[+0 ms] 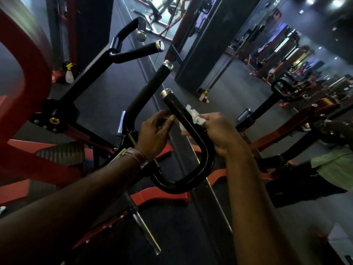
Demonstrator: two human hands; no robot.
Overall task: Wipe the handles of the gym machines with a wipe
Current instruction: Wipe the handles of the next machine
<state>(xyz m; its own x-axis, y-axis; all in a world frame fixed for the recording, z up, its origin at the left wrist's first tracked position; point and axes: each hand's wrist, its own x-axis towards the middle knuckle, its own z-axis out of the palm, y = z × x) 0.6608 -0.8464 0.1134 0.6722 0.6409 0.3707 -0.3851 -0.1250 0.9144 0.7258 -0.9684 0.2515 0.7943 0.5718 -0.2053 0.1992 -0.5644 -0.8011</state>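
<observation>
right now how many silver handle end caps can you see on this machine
4: top one, one on the straight grip below it, one mid-frame, one above the wipe. Others may be hidden.

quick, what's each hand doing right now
Left hand: pinching one end of the wipe beside the black handle.
Right hand: holding the wipe against the handle.
</observation>
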